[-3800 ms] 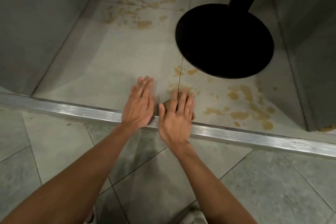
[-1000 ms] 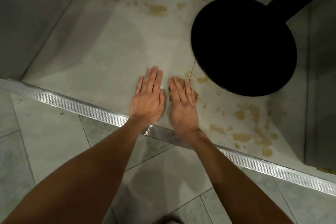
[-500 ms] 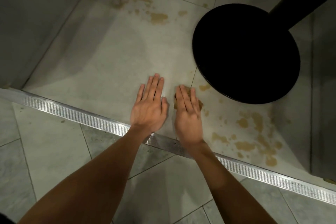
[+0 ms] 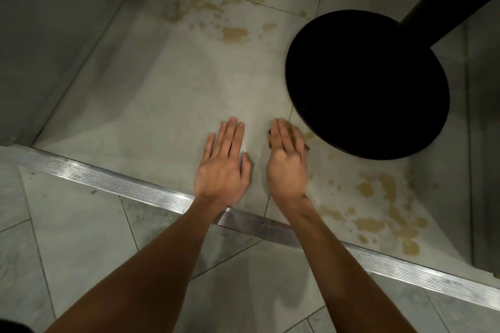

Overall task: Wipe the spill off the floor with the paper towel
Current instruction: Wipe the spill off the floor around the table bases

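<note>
A pale tiled floor [image 4: 167, 94] fills the view, crossed by a ribbed metal threshold strip [image 4: 113, 184] that runs from the left edge down to the lower right. Both forearms reach over that strip onto the lighter tiles beyond it.

The left hand [image 4: 223, 167] lies palm down and flat on the tile, fingers straight and together, holding nothing. The right hand [image 4: 286, 165] sits just beside it, also palm down with fingers extended and close together, pressing on a brown-stained paper towel [image 4: 293, 130]. Only small edges of the towel show past the fingertips and along the right side of the fingers; the rest is hidden under the palm.

Tan patches of the spill [image 4: 384, 211] lie to the right of the right hand and nearer the threshold strip, with a small streak just off its fingertips. More spill blotches spread well ahead of both hands, beyond the left hand's fingertips. A round black pedestal base [image 4: 368, 84] stands just ahead and right of the right hand, its black post [image 4: 446, 0] rising toward the upper right corner. Grey panels flank the floor on the left and right.
</note>
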The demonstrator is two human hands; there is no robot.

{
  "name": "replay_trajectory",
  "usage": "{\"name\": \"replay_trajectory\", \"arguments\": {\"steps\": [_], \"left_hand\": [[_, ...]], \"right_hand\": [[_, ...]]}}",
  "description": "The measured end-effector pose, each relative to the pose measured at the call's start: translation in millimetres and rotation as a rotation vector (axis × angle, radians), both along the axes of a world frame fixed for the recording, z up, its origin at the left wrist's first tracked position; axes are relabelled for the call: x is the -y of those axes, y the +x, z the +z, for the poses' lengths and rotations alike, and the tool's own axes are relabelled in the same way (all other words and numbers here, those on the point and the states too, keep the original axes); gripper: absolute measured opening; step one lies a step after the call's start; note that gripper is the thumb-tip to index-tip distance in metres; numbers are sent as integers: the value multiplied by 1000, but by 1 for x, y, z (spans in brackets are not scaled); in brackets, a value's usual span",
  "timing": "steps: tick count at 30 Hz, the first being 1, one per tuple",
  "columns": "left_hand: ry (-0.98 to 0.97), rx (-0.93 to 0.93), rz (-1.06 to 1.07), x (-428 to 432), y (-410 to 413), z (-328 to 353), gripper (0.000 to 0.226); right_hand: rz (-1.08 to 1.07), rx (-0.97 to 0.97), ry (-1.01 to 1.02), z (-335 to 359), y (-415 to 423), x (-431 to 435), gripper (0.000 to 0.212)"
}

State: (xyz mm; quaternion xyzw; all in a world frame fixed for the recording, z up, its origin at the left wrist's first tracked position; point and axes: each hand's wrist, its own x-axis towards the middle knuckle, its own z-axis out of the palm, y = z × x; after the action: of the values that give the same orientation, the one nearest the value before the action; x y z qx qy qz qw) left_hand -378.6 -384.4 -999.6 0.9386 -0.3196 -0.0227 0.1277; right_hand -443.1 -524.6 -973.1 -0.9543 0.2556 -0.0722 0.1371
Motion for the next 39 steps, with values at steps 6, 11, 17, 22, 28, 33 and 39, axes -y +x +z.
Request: {"name": "replay_trajectory", "arguments": {"steps": [6, 11, 17, 22, 28, 33, 39], "left_hand": [[-21, 8, -1, 0, 1, -3, 72], [-15, 19, -1, -1, 1, -6, 72], [-17, 24, 1, 0, 2, -6, 72], [-15, 18, -12, -1, 1, -6, 71], [1, 15, -5, 0, 1, -5, 72], [5, 20, -1, 3, -2, -4, 71], [8, 20, -18, 0, 0, -3, 70]], "right_hand": [[13, -81, -86, 4, 91, 41, 56], [-8, -28, -107, -4, 36, 29, 62], [-70, -63, -16, -9, 32, 30, 59], [-35, -99, -63, -7, 39, 37, 65], [-114, 3, -113, -11, -68, 45, 69], [-167, 69, 50, -14, -53, 38, 55], [15, 23, -7, -13, -9, 44, 57]]}}
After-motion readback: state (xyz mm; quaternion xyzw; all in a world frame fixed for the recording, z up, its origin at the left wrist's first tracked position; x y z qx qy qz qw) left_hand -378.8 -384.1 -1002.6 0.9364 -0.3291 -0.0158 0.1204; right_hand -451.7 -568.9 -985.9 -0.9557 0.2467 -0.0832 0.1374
